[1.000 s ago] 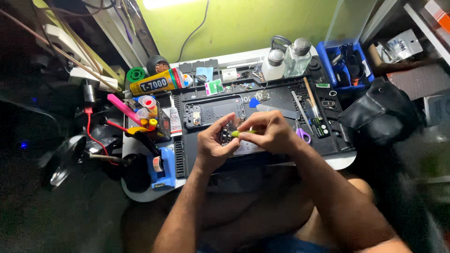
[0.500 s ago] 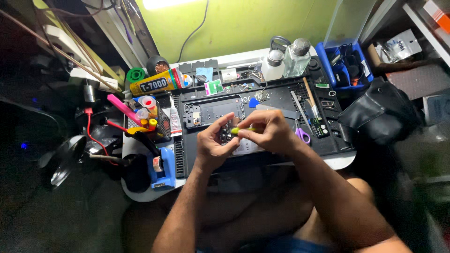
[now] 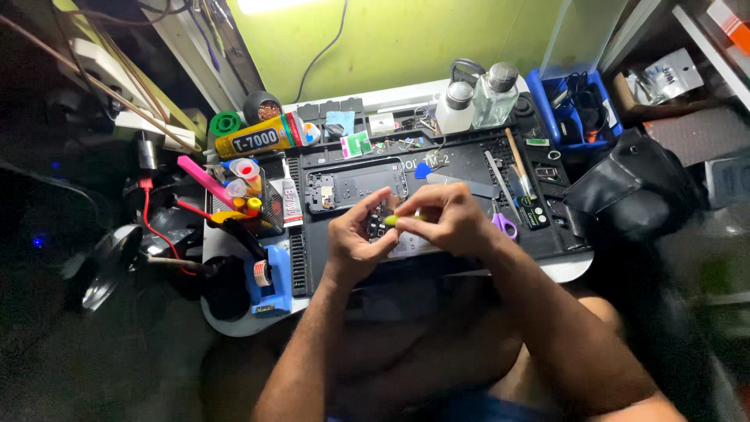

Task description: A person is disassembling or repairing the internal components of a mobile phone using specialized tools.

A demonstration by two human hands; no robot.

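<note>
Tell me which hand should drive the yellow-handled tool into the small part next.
Right, probably: the right hand already pinches the yellow-handled tool, tip toward the small dark part that the left hand steadies.

A bright lamp glow beyond the hands lights the yellow-green back wall (image 3: pixel 406 39) and the black rubber work mat (image 3: pixel 469 168). Left of the left hand (image 3: pixel 355 246), everything sinks into near-black shadow. The right edge is blurred and smeared.

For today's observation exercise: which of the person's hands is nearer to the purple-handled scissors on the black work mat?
Right. The right hand lies just beside the purple-handled scissors, nearly touching them. The left hand is farther off, beyond the right hand.
</note>
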